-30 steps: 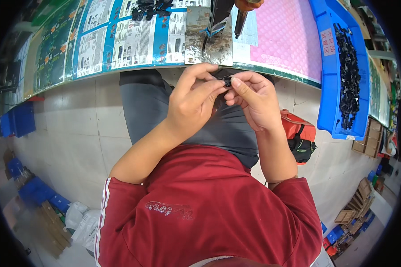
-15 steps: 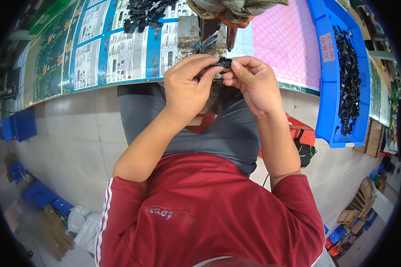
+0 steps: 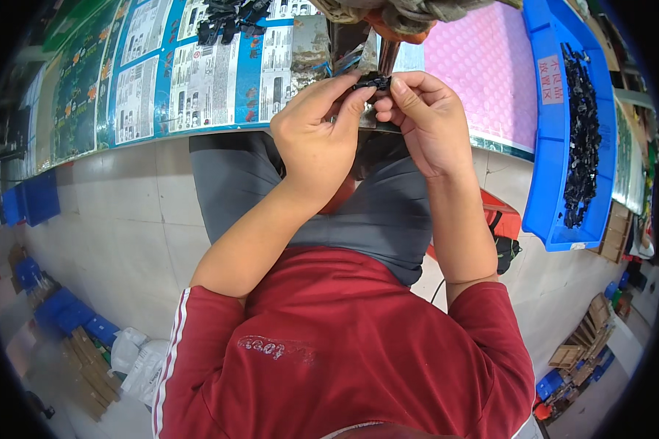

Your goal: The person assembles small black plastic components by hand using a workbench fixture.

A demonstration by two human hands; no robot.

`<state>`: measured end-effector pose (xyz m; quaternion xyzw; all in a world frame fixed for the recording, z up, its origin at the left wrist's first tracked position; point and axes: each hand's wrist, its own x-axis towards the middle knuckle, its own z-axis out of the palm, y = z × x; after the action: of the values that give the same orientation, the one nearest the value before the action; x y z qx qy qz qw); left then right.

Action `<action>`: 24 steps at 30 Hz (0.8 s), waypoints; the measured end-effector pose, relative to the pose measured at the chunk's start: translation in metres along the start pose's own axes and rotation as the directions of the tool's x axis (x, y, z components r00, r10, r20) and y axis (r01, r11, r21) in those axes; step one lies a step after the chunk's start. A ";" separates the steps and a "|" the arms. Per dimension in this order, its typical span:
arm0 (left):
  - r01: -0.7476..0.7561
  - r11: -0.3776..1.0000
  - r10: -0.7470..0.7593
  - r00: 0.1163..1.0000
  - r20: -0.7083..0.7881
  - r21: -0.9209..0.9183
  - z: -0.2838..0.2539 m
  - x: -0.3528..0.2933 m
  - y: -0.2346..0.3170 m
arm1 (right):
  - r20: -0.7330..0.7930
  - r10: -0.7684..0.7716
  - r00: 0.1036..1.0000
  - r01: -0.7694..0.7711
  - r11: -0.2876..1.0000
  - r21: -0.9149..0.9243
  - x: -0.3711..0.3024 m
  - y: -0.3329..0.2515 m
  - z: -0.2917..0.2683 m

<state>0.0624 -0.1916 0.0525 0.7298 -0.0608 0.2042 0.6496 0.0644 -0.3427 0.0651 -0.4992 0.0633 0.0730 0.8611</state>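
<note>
Between my two hands is a small black plastic part (image 3: 373,80), pinched at its left end by my left hand (image 3: 316,128) and at its right end by my right hand (image 3: 430,121). Both hands are closed, with thumb and fingertips on the part. They sit just in front of a worn metal machine base (image 3: 311,53) at the table's near edge. Right above the part, a pointed metal rod (image 3: 389,55) comes down from a cloth-wrapped machine head (image 3: 395,14). My fingers partly cover the part, so its exact shape cannot be made out.
A pile of similar black parts (image 3: 231,18) lies on the table (image 3: 209,80), which is covered in printed sheets, at the far left. Pink bubble wrap (image 3: 479,69) covers the right side. Beyond it, a blue bin (image 3: 551,157) holds many black parts (image 3: 582,135).
Both hands have moved slightly up and to the right with the black part, closer to the metal rod. The view has shifted a little.
</note>
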 end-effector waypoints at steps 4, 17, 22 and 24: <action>-0.006 0.999 0.005 1.000 -0.025 -0.041 0.001 0.000 0.000 | 0.031 -0.018 0.999 0.018 1.000 0.013 0.001 0.001 -0.001; -0.010 0.999 0.010 1.000 -0.002 -0.033 0.003 -0.002 -0.001 | 0.066 -0.025 0.998 0.020 0.997 0.076 0.005 0.002 -0.003; 0.004 0.998 -0.006 0.999 -0.045 -0.059 0.004 -0.002 0.000 | 0.081 -0.037 0.996 0.031 0.997 0.071 0.005 0.003 -0.005; -0.005 0.998 0.002 0.999 -0.047 -0.058 0.005 -0.002 -0.001 | 0.080 -0.035 0.996 0.030 0.997 0.068 0.005 0.003 -0.005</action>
<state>0.0621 -0.1966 0.0509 0.7055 -0.0526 0.2205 0.6715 0.0685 -0.3449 0.0594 -0.4677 0.0227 0.0769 0.8802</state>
